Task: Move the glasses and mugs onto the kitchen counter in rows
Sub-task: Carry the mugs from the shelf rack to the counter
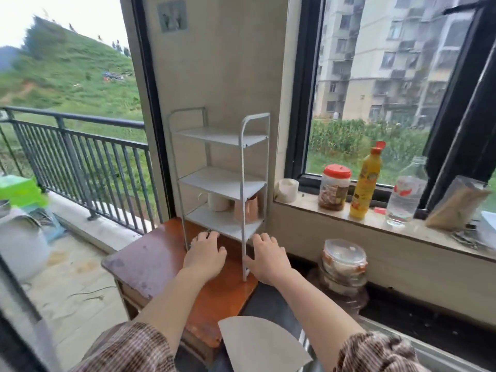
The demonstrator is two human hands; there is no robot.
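Note:
A white three-tier rack [222, 181] stands on a small wooden table [150, 261]. On its lowest shelf sit a white mug [217, 202] with its handle to the left and a copper-coloured mug [247, 209] to its right. The upper two shelves hold nothing. My left hand [205, 255] hovers palm down in front of the lowest shelf, fingers apart and holding nothing. My right hand [265, 257] is open beside the rack's front right leg, close to it.
A stone window sill [375, 224] on the right carries a white cup [287, 189], a red-lidded jar [335, 186], a yellow bottle [366, 181], a clear plastic bottle [405, 194] and a bag. Stacked plastic containers [345, 267] sit below. A balcony railing [80, 162] is at the left.

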